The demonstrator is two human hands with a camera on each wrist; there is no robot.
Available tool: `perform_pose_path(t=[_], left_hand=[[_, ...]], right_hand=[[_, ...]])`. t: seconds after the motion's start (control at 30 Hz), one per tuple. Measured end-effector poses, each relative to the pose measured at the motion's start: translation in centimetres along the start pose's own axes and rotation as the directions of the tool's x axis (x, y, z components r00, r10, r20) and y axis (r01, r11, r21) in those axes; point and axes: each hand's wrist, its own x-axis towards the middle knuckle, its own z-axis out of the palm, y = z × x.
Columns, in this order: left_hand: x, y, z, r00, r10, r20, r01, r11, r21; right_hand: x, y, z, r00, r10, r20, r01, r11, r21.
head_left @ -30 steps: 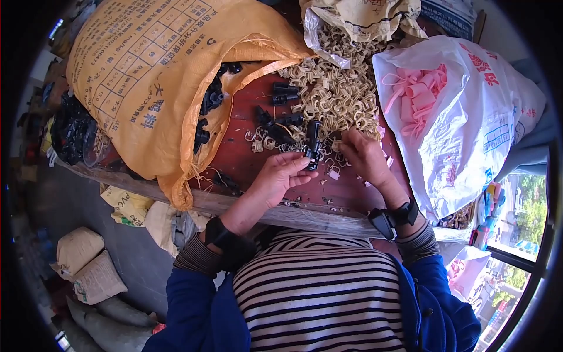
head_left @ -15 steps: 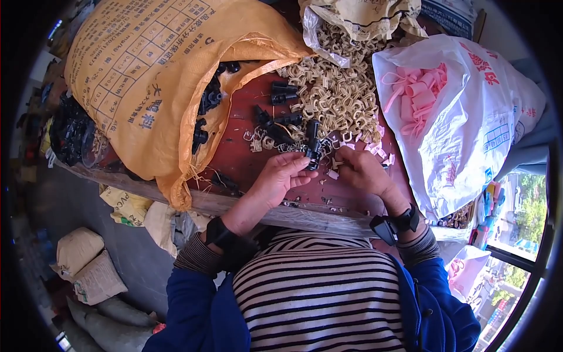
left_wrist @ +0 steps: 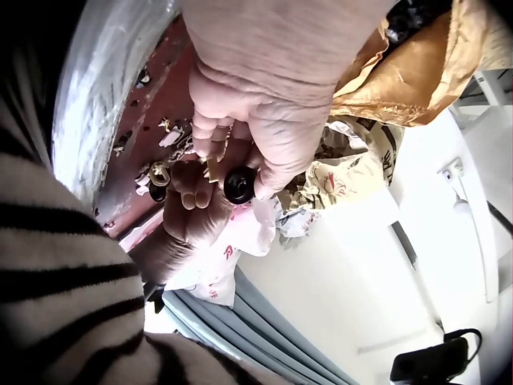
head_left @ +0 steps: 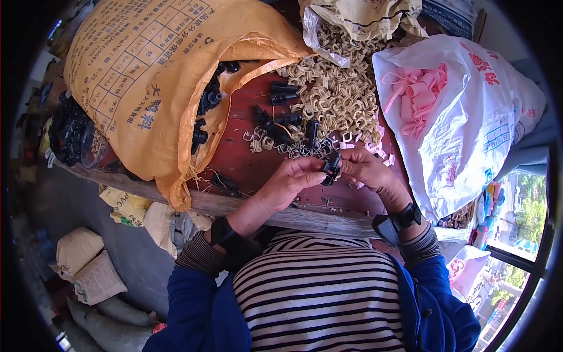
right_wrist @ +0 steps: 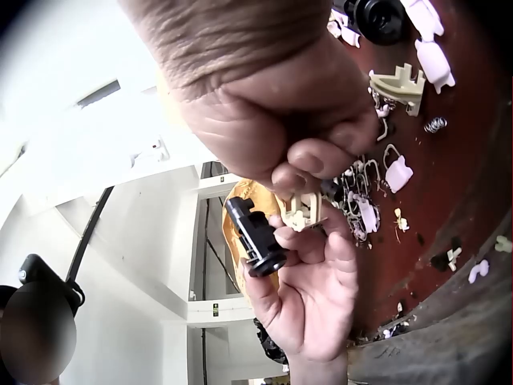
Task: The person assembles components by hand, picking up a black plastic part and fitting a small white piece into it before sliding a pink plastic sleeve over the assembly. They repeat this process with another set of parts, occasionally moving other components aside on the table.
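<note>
**Held Tube (right_wrist: 255, 238) and Clip (right_wrist: 299, 216) Side by Side, One to Each Hand**

Gripped the black tube in the left hand (head_left: 288, 183), between thumb and fingers, close to the flanged end; left the narrow end uncovered. Held it above the red table (head_left: 246, 165), between both hands and nearer the left. In the right wrist view, sloped its long axis from the narrow end at upper left to the flanged end at lower right; in the head view, tilted it slightly, with the upper end leaning toward the right hand (head_left: 370, 170).

Pinched the pale clip in the right fingertips, with fingers curled; in the right wrist view, hid the right thumb. Set the clip just beside the tube's flank rather than off either end, to its right as seen from that wrist. Could not tell touching from apart. Judged decisive: this sideways relation, clip against long side, with the left hand nearer the tube and the right nearer the clip.

Showed loose metal hooks (right_wrist: 362, 172) just beyond the fingers and a heap of clips (head_left: 337, 82) farther off. Flanked the work with an orange sack (head_left: 146, 88) at left and a white bag (head_left: 469, 132) at right.
</note>
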Motion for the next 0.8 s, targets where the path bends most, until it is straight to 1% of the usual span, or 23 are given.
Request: perform_pose_path(t=[0.07,0.17,0.2,0.23,0.3,0.33,0.37,0.43,0.47,0.57,0.7,0.77,0.8], left_hand=[[0.1,-0.1,0.0,1.000,0.012,-0.012,-0.012,1.000,0.010],[0.1,-0.1,0.0,0.999,0.011,-0.050,-0.012,1.000,-0.005],[0.1,-0.1,0.0,0.998,0.011,-0.069,-0.012,1.000,-0.012],[0.1,-0.1,-0.1,0.997,0.012,-0.070,-0.013,1.000,-0.012],[0.0,-0.3,-0.4,0.996,0.004,-0.093,-0.011,0.997,-0.079],[0.0,-0.3,-0.5,0.995,-0.001,-0.103,-0.010,0.994,-0.112],[0.0,-0.4,-0.5,0.995,-0.001,-0.103,-0.010,0.994,-0.112],[0.0,-0.4,-0.5,0.994,-0.004,-0.108,-0.015,0.985,-0.173],[0.0,-0.4,-0.5,0.994,-0.006,-0.111,-0.017,0.979,-0.205],[0.0,-0.1,-0.2,0.993,-0.001,-0.117,-0.025,0.975,-0.221],[-0.1,-0.2,-0.2,0.991,0.003,-0.137,-0.038,0.967,-0.253],[-0.2,-0.1,-0.2,0.989,0.003,-0.147,-0.042,0.963,-0.266],[-0.2,0.0,-0.2,0.989,-0.023,-0.144,-0.017,0.964,-0.267]], right_hand=[[0.2,-0.1,0.4,1.000,-0.004,-0.022,0.004,1.000,0.011],[0.3,-0.6,1.6,0.979,-0.111,-0.170,0.122,0.991,0.056],[0.4,-0.3,1.7,0.979,-0.111,-0.169,0.122,0.991,0.056],[0.6,0.3,1.8,0.971,-0.157,-0.179,0.174,0.981,0.087],[0.9,1.1,1.9,0.947,-0.245,-0.207,0.278,0.949,0.147],[0.9,1.3,1.9,0.947,-0.245,-0.207,0.278,0.949,0.146],[0.8,1.5,1.9,0.937,-0.269,-0.221,0.293,0.953,0.081],[0.8,1.6,2.1,0.915,-0.319,-0.245,0.317,0.947,-0.051],[0.7,1.6,2.2,0.915,-0.319,-0.246,0.317,0.947,-0.051],[0.7,1.4,2.7,0.890,-0.309,-0.334,0.306,0.950,-0.063],[0.8,1.0,3.3,0.891,-0.274,-0.361,0.294,0.956,-0.002],[0.7,1.0,2.9,0.887,-0.289,-0.360,0.311,0.951,0.002],[0.6,0.9,2.7,0.883,-0.303,-0.360,0.327,0.945,0.007]])
